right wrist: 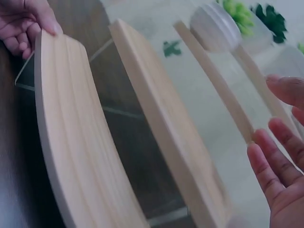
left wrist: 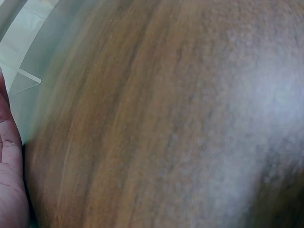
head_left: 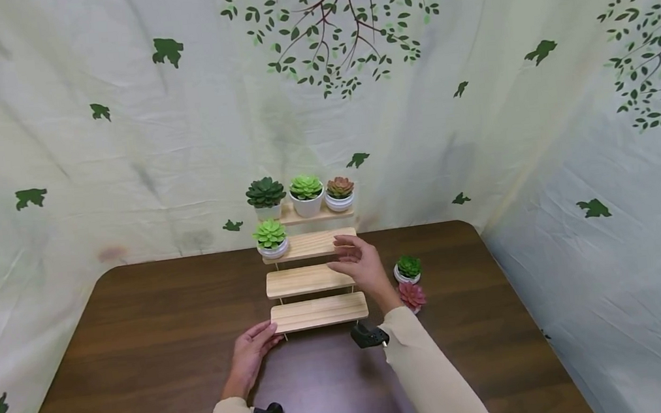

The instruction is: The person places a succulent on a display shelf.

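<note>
A tiered wooden plant stand (head_left: 320,311) with several pale boards on thin supports stands on the table. My left hand (head_left: 251,354) pinches the left end of its lowest board, thumb on top and fingers below. My right hand (head_left: 365,266) is over the right side of the stand, fingers apart and nothing between them, fingertips by the second board from the top. A light green succulent (head_left: 270,235) in a white pot sits at that board's left end. On the top board are a dark green succulent (head_left: 266,194), a bright green one (head_left: 306,189) and a reddish-brown one (head_left: 339,189).
Right of the stand, a small green potted succulent (head_left: 409,268) and a pink-red one (head_left: 412,296) stand on the brown wooden table (head_left: 158,333). Behind the table hangs a pale cloth (head_left: 124,139) printed with leaves and branches.
</note>
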Demonstrator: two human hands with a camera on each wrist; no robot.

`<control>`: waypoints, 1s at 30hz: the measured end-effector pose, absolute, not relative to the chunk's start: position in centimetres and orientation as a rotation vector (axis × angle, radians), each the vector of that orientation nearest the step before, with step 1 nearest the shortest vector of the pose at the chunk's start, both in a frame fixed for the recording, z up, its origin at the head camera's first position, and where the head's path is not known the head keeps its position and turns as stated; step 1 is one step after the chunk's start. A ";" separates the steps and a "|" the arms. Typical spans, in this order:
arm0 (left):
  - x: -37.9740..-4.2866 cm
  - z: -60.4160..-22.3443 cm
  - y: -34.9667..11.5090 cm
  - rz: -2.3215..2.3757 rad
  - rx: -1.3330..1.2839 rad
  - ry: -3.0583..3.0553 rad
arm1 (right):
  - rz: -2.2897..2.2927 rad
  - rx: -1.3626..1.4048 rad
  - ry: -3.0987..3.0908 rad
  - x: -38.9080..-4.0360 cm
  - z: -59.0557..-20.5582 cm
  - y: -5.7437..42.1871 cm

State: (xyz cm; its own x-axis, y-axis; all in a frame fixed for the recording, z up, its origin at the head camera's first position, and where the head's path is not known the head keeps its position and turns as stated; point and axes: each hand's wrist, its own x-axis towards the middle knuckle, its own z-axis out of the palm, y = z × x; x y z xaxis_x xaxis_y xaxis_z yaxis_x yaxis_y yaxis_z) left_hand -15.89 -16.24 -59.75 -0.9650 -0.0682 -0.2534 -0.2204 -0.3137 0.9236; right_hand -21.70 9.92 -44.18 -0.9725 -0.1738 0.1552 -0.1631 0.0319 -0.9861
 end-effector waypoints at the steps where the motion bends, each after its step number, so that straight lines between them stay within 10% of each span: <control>1: -15.9 -59.7 -16.2 2.441 -0.389 1.775 | -2.154 -0.356 2.263 -21.5 -44.3 10.4; 30: -16.1 -59.8 -16.2 2.422 -0.415 1.766 | -2.089 0.033 2.538 -17.8 -53.4 22.3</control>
State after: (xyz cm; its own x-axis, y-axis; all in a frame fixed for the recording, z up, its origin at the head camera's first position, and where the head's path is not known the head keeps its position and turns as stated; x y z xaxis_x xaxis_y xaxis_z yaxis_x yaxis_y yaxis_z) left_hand -16.14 -16.19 -59.83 -0.9559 -0.0672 -0.2860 -0.2517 -0.3147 0.9152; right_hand -17.83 22.26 -53.44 -0.9892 0.1078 0.0995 -0.0769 0.1963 -0.9775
